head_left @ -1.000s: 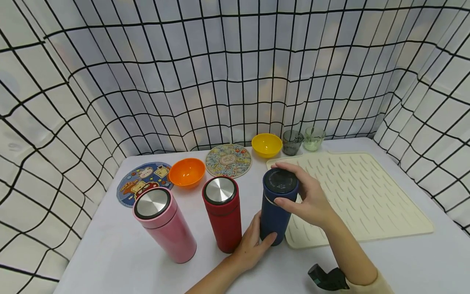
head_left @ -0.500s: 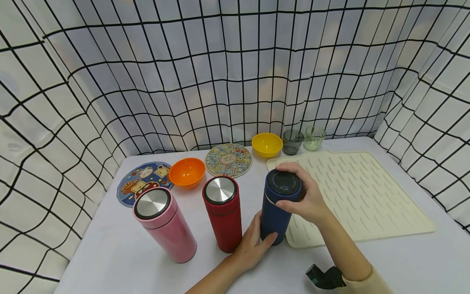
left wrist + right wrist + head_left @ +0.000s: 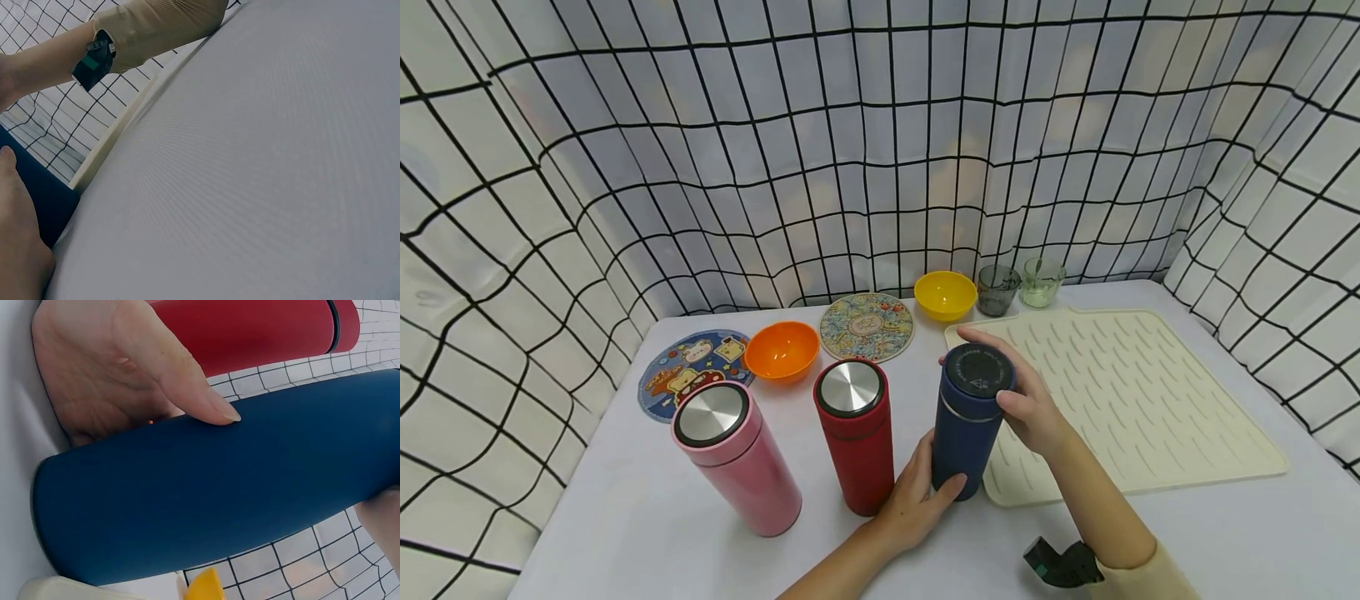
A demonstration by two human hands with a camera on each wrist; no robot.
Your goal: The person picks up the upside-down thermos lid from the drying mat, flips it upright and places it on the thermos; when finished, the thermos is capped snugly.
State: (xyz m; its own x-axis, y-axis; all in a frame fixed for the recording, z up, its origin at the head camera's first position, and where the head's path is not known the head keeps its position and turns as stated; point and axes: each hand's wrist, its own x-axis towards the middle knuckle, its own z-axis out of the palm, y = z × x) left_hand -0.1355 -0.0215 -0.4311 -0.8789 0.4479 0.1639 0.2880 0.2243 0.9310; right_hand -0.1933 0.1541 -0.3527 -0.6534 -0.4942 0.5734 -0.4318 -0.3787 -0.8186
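Observation:
In the head view a dark blue thermos flask (image 3: 958, 446) stands on the white table with its black-topped lid on. My left hand (image 3: 908, 504) holds the flask low down, its thumb across the front. Around the lid curls my right hand (image 3: 1032, 407), thumb on the right side and fingers reaching behind. In the right wrist view the blue thermos flask (image 3: 206, 481) crosses the picture, with the left hand's thumb (image 3: 187, 387) lying on it. A red thermos flask (image 3: 859, 458) stands just left of the left hand, and a pink one (image 3: 756, 483) farther left.
A cream ridged drying mat (image 3: 1150, 400) lies at the right, beside the blue flask. Toward the back are an orange bowl (image 3: 782, 354), a yellow bowl (image 3: 945, 297), two glasses (image 3: 997, 292) and two round patterned mats (image 3: 867, 327). Black netting (image 3: 865, 158) surrounds the table.
My right thumb has shifted from the front of the lid to its right side, and the fingers have swung round behind it. The left hand stays at the flask's base.

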